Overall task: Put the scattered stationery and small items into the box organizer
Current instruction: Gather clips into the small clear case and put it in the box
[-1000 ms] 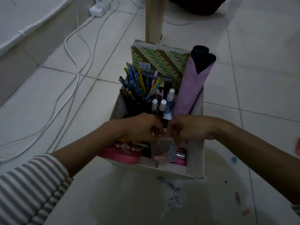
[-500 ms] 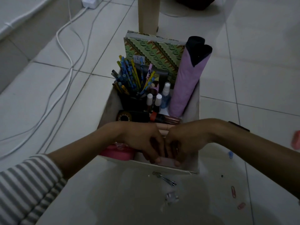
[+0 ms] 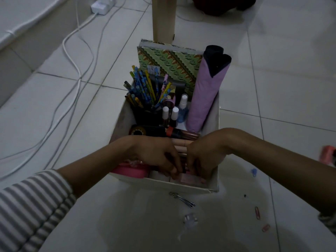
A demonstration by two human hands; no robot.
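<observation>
A: White tiles (image 3: 283, 73) are lying under everything, and the cardboard box (image 3: 183, 186) is sitting on them, right under both hands.

B: What is standing beyond the fingers?

A: A purple roll (image 3: 205, 99) is leaning at the far right, a green patterned book (image 3: 174, 64) is standing at the back, and a cup of pencils (image 3: 143, 91) is sitting to the left of them. Small bottles (image 3: 174, 113) are standing between cup and roll.

B: And the hands themselves?

A: The left hand (image 3: 156, 153) and right hand (image 3: 203, 155) are reaching down into the near compartment, side by side, with fingertips almost touching. The fingers (image 3: 172, 170) are curling together over a small pink packet (image 3: 187, 178) lying against the front wall. I cannot tell whether they are actually pinching it or only pressing on it.

B: Anything beside them in the box?

A: A pink case (image 3: 131, 171) is lying just left of the left fingers.

B: What is lying outside?

A: Near the fingers, in front of the box, a metal clip (image 3: 183, 199) is lying on the floor, with a clear scrap (image 3: 190, 219) closer to the camera. Paper clips (image 3: 257, 212) are lying well to the right of the right hand, and a blue bit (image 3: 254, 172) is sitting just past that wrist.
</observation>
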